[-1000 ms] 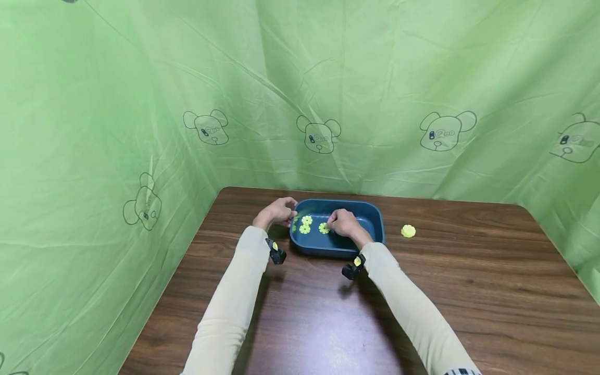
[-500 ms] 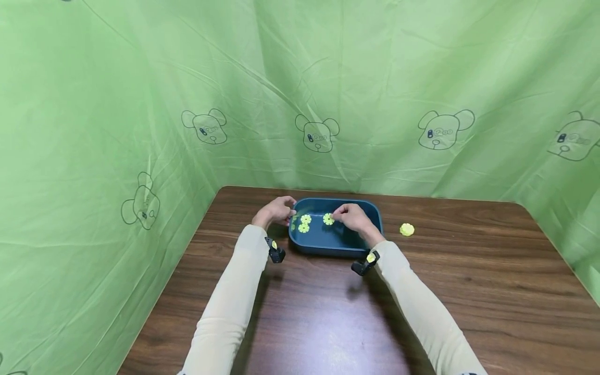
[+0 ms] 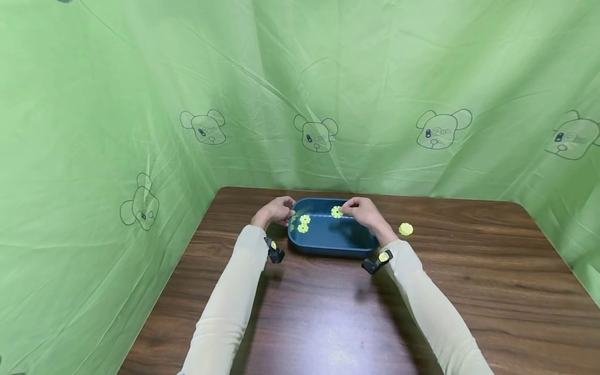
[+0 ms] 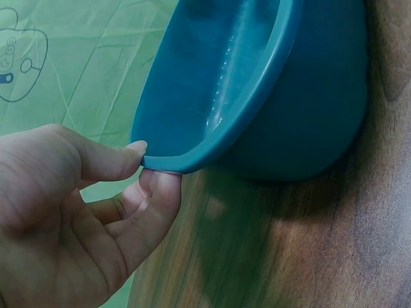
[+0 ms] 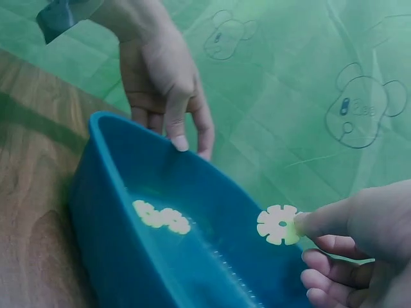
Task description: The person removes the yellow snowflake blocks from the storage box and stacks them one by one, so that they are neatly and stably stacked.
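Note:
My left hand (image 3: 273,213) holds the left rim of a dark blue plastic tub (image 3: 328,251). In the left wrist view the thumb (image 4: 119,160) lies on the rim's inner side, with fingers beneath it. My right hand (image 3: 366,213) pinches a yellow flower-shaped disc (image 5: 276,224) with slots round its edge and a small centre hole. That disc is above the tub, near its back side. Two similar yellow discs (image 3: 303,224) lie close together on the tub floor toward the left.
More yellow discs, seemingly a small stack (image 3: 405,229), lie on the brown wooden table (image 3: 473,271) right of the tub. A green curtain (image 3: 375,78) with bear-face drawings hangs behind and at the left. Each wrist wears a black camera (image 3: 275,253).
The right hand has moved right and toward the back of the tub, lifting the pinched disc away from the two others. My left hand has stayed at the rim.

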A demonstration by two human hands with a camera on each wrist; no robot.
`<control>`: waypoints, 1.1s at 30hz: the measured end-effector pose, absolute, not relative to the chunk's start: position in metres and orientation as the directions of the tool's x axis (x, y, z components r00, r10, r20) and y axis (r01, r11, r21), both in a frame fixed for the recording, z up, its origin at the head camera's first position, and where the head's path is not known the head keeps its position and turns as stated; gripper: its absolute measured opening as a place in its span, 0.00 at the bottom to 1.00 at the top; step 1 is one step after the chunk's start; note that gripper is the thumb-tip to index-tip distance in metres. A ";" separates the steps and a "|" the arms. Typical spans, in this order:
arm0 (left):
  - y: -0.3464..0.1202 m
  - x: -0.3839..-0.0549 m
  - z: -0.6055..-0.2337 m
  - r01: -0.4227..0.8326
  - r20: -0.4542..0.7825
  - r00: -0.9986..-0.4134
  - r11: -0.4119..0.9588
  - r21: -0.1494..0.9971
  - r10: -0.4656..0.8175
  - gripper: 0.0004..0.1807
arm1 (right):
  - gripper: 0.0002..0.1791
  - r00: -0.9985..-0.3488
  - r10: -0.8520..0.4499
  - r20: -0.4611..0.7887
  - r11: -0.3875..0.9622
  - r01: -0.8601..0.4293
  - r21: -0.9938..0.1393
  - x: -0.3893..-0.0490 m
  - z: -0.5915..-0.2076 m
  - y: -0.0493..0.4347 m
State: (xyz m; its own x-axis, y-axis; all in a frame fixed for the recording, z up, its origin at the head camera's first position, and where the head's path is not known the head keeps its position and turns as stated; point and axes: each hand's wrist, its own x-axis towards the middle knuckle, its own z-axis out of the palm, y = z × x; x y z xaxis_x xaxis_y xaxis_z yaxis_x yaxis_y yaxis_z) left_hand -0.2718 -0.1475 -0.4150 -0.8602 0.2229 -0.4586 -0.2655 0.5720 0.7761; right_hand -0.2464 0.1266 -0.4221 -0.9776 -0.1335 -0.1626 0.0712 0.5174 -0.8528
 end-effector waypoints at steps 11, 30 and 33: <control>-0.147 -0.271 -0.417 -0.251 -0.453 -0.860 0.578 0.777 0.236 0.20 | 0.16 -0.989 -0.098 -0.113 0.556 0.039 -0.830 -0.241 -0.407 0.157; -0.149 -0.271 -0.416 -0.255 -0.463 -0.855 0.588 0.767 0.232 0.22 | 0.21 -0.991 -0.015 -0.136 0.519 0.109 -0.848 -0.225 -0.403 0.213; -0.149 -0.272 -0.416 -0.263 -0.468 -0.853 0.585 0.767 0.231 0.22 | 0.22 -0.989 0.003 -0.146 0.527 0.125 -0.841 -0.223 -0.405 0.220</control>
State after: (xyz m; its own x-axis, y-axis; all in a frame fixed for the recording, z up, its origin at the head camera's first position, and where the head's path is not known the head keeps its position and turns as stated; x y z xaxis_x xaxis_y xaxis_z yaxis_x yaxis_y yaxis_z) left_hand -0.2717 -0.1489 -0.4155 -0.8527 0.2313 -0.4684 -0.2628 0.5849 0.7674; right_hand -0.2231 0.2202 -0.4053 -0.9893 0.0028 -0.1459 0.1255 0.5267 -0.8407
